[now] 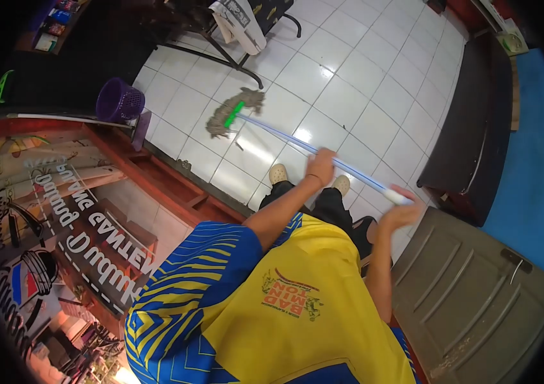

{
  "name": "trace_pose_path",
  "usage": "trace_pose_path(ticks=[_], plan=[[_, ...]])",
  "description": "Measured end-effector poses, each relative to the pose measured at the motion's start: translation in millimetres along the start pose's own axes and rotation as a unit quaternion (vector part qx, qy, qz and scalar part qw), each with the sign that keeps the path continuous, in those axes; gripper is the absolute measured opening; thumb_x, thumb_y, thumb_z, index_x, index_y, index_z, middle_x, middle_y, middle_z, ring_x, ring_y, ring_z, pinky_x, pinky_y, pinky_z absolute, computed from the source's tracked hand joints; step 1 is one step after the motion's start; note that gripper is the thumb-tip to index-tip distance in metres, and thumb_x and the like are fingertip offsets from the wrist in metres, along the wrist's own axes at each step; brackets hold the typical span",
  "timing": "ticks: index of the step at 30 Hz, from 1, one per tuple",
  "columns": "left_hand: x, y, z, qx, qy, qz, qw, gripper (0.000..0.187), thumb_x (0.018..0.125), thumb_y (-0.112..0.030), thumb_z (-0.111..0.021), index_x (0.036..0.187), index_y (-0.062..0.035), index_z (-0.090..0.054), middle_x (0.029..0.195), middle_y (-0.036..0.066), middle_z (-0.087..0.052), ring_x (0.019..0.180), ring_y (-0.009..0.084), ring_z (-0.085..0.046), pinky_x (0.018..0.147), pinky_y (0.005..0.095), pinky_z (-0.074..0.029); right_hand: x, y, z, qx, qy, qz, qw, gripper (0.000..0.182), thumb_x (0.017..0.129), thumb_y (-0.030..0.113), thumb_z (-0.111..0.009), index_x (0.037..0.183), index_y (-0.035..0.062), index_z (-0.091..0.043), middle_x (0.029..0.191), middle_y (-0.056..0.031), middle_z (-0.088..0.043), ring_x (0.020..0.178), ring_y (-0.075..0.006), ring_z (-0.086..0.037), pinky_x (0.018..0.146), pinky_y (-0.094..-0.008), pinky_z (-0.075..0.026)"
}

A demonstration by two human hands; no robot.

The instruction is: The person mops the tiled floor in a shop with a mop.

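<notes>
A string mop with a grey head (222,114), a green clamp (234,114) and a pale blue handle (284,136) slants across the view. Its head rests on the white tiled floor (336,89), below a black-framed chair or bench. My left hand (321,166) is wrapped round the middle of the handle. At the upper end, my right hand (405,208), slightly blurred, is closed on the white grip (395,196). My feet in beige clogs (278,173) stand just below the handle.
A purple basket (120,100) stands left of the mop head. The metal-legged chair (233,61) has a printed cloth over it. Lettered glass and a red wooden frame (156,169) line the left. A dark bench (467,121) and a grey-brown door panel (470,294) are at right.
</notes>
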State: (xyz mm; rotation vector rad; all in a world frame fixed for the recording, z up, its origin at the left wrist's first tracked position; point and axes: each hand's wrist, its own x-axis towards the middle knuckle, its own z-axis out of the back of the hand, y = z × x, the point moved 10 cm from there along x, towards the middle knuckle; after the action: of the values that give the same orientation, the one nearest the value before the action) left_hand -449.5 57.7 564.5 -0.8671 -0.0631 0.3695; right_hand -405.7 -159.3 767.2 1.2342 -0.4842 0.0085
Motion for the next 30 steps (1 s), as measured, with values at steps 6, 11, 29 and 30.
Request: trace_pose_path(ticks=[6, 11, 29, 30], plan=[[-24.6, 86.5, 79.1, 0.085, -0.112, 0.169, 0.975, 0.068, 0.069, -0.004, -0.058, 0.126, 0.0069, -0.024, 0.134, 0.029, -0.02, 0.125, 0.0423, -0.021, 0.101, 0.043, -0.026, -104.2, -23.1, -153.3, -0.05, 0.394, -0.018, 0.917, 0.025, 0.086, 0.018, -0.045, 0.076, 0.0002, -0.059, 0.066, -0.0118, -0.056, 0.06, -0.0226, -0.054, 0.057, -0.0319, -0.042], [-58.1, 118.0, 71.7, 0.102, -0.007, 0.242, 0.965, 0.072, 0.071, -0.004, -0.054, 0.131, 0.0044, -0.017, 0.137, 0.027, -0.015, 0.127, 0.0386, -0.021, 0.101, 0.0436, -0.026, -158.0, -55.0, -171.3, -0.074, 0.631, -0.117, 0.764, 0.033, 0.081, 0.033, -0.057, 0.072, 0.0012, -0.058, 0.054, -0.0057, -0.053, 0.053, -0.0133, -0.055, 0.048, -0.0268, -0.041], [-65.6, -211.9, -101.8, -0.092, 0.371, -0.316, 0.868, 0.038, 0.076, -0.042, -0.058, 0.086, -0.0054, -0.053, 0.082, 0.016, -0.059, 0.082, 0.0356, -0.056, 0.071, 0.0436, -0.045, 42.8, 31.5, 93.8, -0.489, 0.512, 0.011, 0.706, 0.032, 0.069, 0.014, -0.068, 0.099, 0.0041, -0.058, 0.068, -0.0091, -0.058, 0.054, -0.0109, -0.057, 0.038, -0.0277, -0.041], [-70.9, -206.6, -107.9, -0.103, 0.374, -0.319, 0.865, 0.037, 0.076, -0.041, -0.058, 0.086, -0.0056, -0.053, 0.083, 0.016, -0.059, 0.083, 0.0352, -0.056, 0.072, 0.0436, -0.045, 40.5, 42.0, 85.8, -0.489, 0.515, 0.011, 0.704, 0.032, 0.069, 0.014, -0.068, 0.099, 0.0041, -0.058, 0.068, -0.0091, -0.058, 0.054, -0.0109, -0.057, 0.038, -0.0277, -0.041]])
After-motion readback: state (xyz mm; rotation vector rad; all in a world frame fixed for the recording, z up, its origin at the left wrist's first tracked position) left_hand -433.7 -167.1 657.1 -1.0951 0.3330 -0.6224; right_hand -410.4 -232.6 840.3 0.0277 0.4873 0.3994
